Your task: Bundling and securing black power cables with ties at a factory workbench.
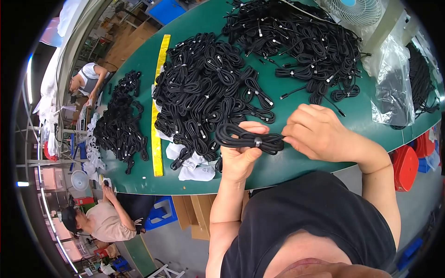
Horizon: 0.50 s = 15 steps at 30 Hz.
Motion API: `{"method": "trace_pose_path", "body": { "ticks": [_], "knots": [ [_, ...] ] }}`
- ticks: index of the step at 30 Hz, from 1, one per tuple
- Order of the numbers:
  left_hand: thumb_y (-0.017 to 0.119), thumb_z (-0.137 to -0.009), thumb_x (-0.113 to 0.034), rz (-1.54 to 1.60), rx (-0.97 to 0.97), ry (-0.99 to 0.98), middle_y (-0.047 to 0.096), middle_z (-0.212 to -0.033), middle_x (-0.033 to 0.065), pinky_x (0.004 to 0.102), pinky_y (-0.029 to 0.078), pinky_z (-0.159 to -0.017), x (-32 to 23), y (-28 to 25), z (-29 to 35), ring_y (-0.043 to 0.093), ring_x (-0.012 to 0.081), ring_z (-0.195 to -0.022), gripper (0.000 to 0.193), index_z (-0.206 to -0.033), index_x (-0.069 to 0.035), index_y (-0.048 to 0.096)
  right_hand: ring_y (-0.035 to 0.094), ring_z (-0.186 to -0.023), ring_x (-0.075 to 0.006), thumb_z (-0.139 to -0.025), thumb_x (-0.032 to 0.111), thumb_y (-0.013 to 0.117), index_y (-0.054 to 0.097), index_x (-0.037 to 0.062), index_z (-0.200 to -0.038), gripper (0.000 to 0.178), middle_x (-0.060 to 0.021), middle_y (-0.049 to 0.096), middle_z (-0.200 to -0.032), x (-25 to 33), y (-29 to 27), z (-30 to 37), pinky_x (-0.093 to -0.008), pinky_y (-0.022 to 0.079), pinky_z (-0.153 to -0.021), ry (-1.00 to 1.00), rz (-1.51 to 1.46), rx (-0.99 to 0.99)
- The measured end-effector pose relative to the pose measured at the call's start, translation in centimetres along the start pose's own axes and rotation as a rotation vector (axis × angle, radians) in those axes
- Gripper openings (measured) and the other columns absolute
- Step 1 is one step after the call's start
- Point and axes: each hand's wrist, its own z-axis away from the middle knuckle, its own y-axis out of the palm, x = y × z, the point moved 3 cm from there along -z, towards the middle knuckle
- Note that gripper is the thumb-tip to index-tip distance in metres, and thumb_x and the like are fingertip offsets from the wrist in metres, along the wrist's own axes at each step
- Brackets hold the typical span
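A coiled black cable [232, 135], folded into a long bundle, is in my left hand [240, 162], with the thumb pressed against it from below and the fingers behind. A shiny band or connector shows at the bundle's middle. My right hand [317, 132] is closed in a pinch at the bundle's right end; its fingertips partly hide what they grip there. Just beyond my left hand lies a big pile of similar coiled black cables [199, 88]. Past my right hand spreads another tangled heap of black cables [296, 41].
A yellow strip [160, 106] divides the green table [185, 185]; left of it lies a further cable pile [120, 120]. White bags [197, 171] sit by the near edge. A clear plastic bag [394, 83] and a fan [354, 9] stand right. Two co-workers are at left; red stools [404, 167] at right.
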Motion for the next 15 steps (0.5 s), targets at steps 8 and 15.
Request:
{"method": "trace_pose_path", "body": {
  "ticks": [8,15],
  "knots": [
    [0.071,-0.075,-0.01,0.064,-0.008,-0.03,0.053,-0.112,0.011,0.0332,0.045,-0.088,1.4,0.4,-0.1,0.055,0.02,-0.1,0.04,-0.109,0.004,0.055,0.052,-0.065,-0.0221,-0.067,0.008,0.068,0.053,0.0044,-0.076,0.018,-0.0053,0.048,-0.072,0.2,0.3,0.0,-0.0338,0.043,-0.055,0.054,-0.076,0.013],
    [0.069,-0.077,-0.014,0.099,-0.03,-0.115,0.053,-0.112,0.0096,0.033,0.042,-0.091,2.5,0.6,-0.1,0.053,0.0193,-0.103,0.042,-0.112,0.003,0.053,0.054,-0.068,-0.0274,-0.071,0.002,0.064,0.055,0.0015,-0.08,0.013,-0.01,0.052,-0.074,-0.9,1.0,-0.2,-0.0369,0.045,-0.059,0.163,-0.376,-0.017]
  ]
}}
